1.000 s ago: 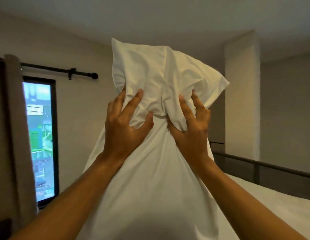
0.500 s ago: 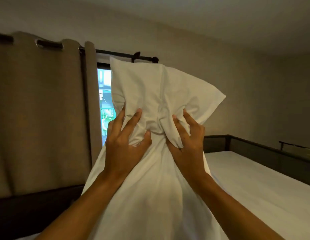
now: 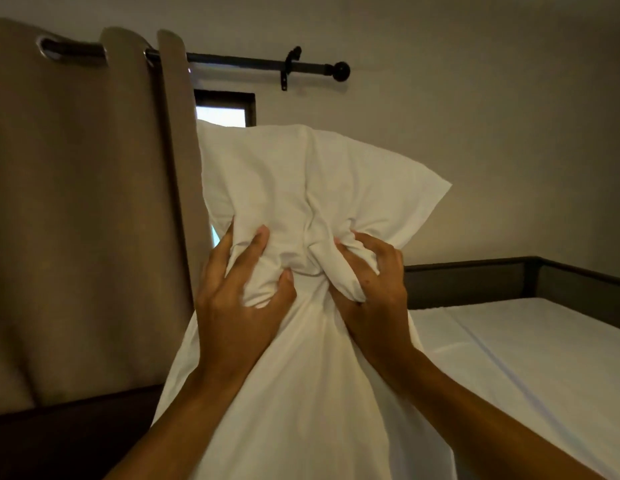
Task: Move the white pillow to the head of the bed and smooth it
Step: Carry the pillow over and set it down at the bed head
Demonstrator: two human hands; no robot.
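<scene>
The white pillow (image 3: 301, 188) hangs upright in the air in front of me, filling the middle of the view. Both my hands clutch bunched fabric at its middle. My left hand (image 3: 232, 296) grips the left side with fingers dug into the cloth. My right hand (image 3: 374, 292) is curled tightly around a fold on the right. The lower part of the pillow drapes down between my forearms. The bed (image 3: 530, 358) with its white sheet lies to the right, behind and below the pillow.
A beige curtain (image 3: 83, 209) hangs at the left from a black rod (image 3: 260, 62), partly covering a window (image 3: 222, 110). A dark bed frame rail (image 3: 509, 278) runs along the wall at the right. A dark panel (image 3: 59, 441) sits below the curtain.
The view has swung left, bringing the curtain and the bed's corner further into view. The pillow sits lower in the frame. My right hand's fingers have curled tighter into the fabric.
</scene>
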